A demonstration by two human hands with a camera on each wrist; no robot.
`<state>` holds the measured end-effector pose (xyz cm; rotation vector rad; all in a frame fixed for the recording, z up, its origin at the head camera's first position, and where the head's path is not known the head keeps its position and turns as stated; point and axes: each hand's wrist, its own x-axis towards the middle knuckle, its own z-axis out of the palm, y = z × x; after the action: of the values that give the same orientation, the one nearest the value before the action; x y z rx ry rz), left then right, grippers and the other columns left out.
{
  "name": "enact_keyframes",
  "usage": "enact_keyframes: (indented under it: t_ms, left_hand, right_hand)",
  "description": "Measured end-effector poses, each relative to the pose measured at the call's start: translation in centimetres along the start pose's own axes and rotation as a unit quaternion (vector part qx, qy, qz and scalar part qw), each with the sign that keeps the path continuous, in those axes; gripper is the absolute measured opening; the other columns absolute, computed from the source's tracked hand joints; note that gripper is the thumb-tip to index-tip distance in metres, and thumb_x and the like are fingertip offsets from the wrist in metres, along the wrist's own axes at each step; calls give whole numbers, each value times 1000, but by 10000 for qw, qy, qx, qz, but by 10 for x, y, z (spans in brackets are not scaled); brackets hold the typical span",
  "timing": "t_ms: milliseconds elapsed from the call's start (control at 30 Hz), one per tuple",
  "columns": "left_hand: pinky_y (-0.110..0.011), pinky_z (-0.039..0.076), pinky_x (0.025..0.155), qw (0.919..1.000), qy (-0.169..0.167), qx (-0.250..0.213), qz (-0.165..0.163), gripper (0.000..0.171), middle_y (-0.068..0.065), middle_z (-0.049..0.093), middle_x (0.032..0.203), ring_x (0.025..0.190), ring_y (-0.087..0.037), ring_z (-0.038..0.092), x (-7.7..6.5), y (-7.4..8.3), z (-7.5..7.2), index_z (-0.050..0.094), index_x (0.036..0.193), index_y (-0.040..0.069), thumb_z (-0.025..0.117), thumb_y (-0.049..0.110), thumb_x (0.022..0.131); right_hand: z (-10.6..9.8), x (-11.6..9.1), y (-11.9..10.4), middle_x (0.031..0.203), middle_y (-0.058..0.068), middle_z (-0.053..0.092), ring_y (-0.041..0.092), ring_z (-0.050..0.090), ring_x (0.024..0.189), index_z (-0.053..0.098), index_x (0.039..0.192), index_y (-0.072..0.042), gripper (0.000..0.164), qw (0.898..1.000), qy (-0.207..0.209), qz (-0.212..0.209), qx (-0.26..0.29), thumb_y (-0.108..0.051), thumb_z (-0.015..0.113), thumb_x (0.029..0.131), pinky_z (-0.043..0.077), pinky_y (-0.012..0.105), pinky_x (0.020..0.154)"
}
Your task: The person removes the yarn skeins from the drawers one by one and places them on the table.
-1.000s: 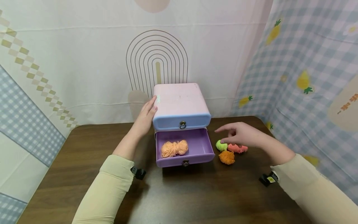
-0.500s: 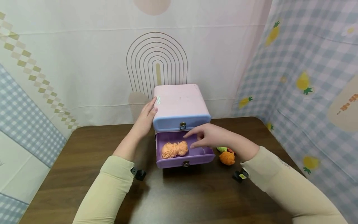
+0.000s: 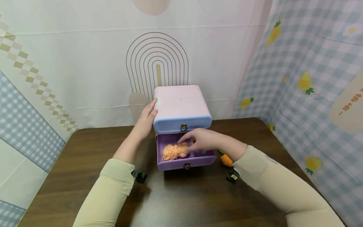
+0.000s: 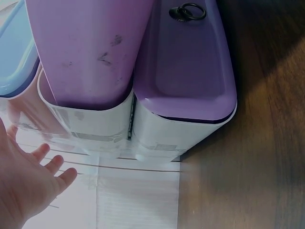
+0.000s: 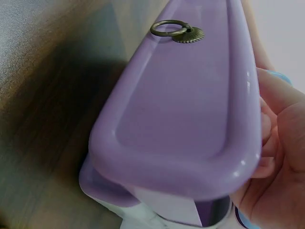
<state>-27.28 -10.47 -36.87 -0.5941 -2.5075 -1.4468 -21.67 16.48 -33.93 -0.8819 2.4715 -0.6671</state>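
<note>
A pale orange skein of yarn (image 3: pixel 170 153) lies in the pulled-out purple drawer (image 3: pixel 204 160). My right hand (image 3: pixel 205 138) reaches into this drawer, with forefinger and thumb curled round the skein's right end. In the right wrist view, the drawer front covers part of that hand (image 5: pixel 286 157) and hides the yarn. With straight fingers, my left hand (image 3: pixel 146 119) rests against the left side of the pink cabinet (image 3: pixel 181 101). The left wrist view shows the same hand (image 4: pixel 33 186) with spread fingers.
Above the open drawer sits a closed blue drawer (image 3: pixel 167 125) with a ring pull. Another closed purple drawer (image 4: pixel 190 67) is below it. Right of the cabinet, an orange yarn ball (image 3: pixel 226 160) lies on the brown table (image 3: pixel 193 201), partly behind my right forearm. Patterned cloth (image 3: pixel 93 63) hangs behind.
My right hand has moved left, from above the small yarn pieces beside the cabinet into the open drawer at the skein. The left hand has stayed on the cabinet.
</note>
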Motion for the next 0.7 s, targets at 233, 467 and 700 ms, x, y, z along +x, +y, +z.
enact_keyframes:
  t_ms: [233, 467, 700]
  left_hand:
    - [-55, 15, 118, 10000, -10, -22, -17, 57, -11, 21, 162, 148, -32, 17, 0, -1, -1, 22, 159, 26, 33, 43, 106]
    - [-55, 15, 118, 10000, 0, -21, -28, 57, -11, 21, 162, 149, -31, 17, 0, -1, -1, 23, 159, 26, 33, 43, 106]
    - [-56, 13, 118, 10000, -31, -42, -38, 58, -11, 20, 163, 149, -32, 15, 0, -2, 0, 22, 160, 27, 33, 44, 105]
  right_hand:
    - [4, 13, -6, 64, -1, 62, 14, 60, 53, 66, 130, -20, 45, 9988, -290, 164, -362, -32, 77, 88, 50, 29, 56]
    - [6, 22, -11, 77, -4, 66, 11, 61, 56, 66, 130, -18, 46, 9949, -476, 490, -748, -32, 77, 87, 51, 29, 58]
    - [11, 23, -11, 98, -6, 66, 12, 59, 52, 70, 122, -19, 35, 9930, -397, 629, -920, -28, 76, 89, 51, 29, 56]
